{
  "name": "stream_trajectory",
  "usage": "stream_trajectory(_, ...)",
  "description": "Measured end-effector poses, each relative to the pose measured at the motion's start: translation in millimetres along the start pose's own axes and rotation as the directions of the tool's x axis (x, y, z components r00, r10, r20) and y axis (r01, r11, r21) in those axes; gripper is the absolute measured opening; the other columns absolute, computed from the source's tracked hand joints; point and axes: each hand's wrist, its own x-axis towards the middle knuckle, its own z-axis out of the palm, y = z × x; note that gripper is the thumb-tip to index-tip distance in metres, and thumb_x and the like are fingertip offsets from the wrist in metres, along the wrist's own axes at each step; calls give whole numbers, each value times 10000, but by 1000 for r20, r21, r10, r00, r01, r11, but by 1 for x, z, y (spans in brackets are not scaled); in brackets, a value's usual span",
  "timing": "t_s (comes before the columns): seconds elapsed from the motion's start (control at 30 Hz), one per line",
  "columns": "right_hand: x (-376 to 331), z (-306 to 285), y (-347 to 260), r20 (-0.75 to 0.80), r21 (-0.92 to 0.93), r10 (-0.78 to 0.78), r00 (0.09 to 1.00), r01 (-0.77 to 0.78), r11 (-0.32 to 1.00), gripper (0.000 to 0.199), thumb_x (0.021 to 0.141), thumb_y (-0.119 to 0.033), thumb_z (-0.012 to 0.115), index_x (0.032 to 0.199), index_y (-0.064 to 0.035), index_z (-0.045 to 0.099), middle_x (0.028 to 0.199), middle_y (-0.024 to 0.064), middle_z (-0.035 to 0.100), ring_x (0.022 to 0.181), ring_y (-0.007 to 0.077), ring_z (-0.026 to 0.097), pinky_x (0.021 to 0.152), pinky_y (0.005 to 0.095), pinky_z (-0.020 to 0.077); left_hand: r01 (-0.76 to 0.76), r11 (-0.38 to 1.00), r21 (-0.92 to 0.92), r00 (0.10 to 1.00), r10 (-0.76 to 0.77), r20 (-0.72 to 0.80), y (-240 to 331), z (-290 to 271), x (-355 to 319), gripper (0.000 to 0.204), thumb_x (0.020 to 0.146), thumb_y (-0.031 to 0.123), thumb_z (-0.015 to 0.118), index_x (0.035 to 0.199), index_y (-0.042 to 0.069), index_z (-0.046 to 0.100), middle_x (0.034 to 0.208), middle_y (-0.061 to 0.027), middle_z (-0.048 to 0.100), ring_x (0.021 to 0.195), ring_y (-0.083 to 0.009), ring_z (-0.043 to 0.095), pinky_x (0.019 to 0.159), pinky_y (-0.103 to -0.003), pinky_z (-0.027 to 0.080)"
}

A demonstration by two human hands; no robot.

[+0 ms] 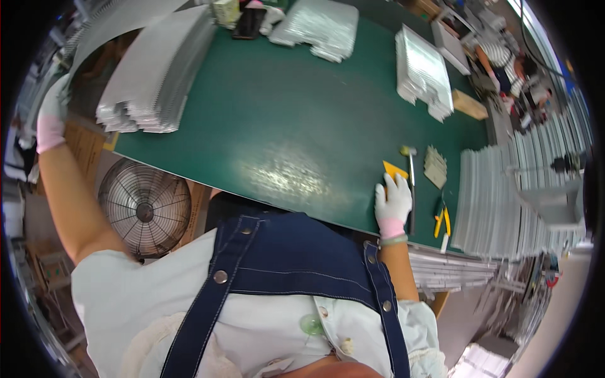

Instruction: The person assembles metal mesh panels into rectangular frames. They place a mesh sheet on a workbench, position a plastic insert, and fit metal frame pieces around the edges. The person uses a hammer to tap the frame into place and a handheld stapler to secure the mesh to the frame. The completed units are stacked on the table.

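Observation:
At the far left my left hand (pixel 53 112), in a white glove with a pink cuff, reaches out to the end of a long grey sheet (pixel 116 30). Its fingers are closed at the sheet's edge and partly hidden. The sheet curves upward, apart from the stack of grey sheets (pixel 148 69) beside it. On the right of the green table (pixel 277 120), my gloved right hand (pixel 394 205) lies palm down, fingers spread, over a flat yellow triangular piece (pixel 394 169). Just right of that hand lies a hammer (pixel 412 170) with a yellowish head end.
Yellow-handled pliers (pixel 442 217) and a beige ribbed block (pixel 435 167) lie near a tall stack of panels (pixel 485 201). Clear-wrapped stacks (pixel 318 28) and a dark phone (pixel 249 24) sit at the far edge. A floor fan (pixel 145 205) stands below left. Another person (pixel 504 63) works far right.

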Motion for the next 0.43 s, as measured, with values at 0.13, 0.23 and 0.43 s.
stream_trajectory(0.13,11,4,-4,-101,317,138,985,-100,943,395,926,-198,636,1261,10,616,1315,250,580,1242,418,544,1072,467,419,-206,890,406,963,111,246,20,205,-200,446,888,229,645,1261,-15,628,1206,-115,662,1045,-197,633,952,-320,488)
stream_trajectory(0.23,32,2,-39,-109,729,258,960,-99,677,485,936,-189,629,1368,12,539,1377,259,530,1300,400,507,1106,438,391,-467,575,672,859,114,500,-36,310,-293,546,775,433,711,1183,74,658,1004,-221,642,977,-375,657,870,-452,539)
stream_trajectory(0.43,56,17,-61,391,79,-130,911,107,991,819,768,-443,771,1460,-109,486,1510,242,394,1423,430,327,1175,611,202,-650,416,635,245,-677,694,-50,381,-275,746,803,688,638,1288,123,599,1217,-217,634,1061,-410,644,934,-484,504)
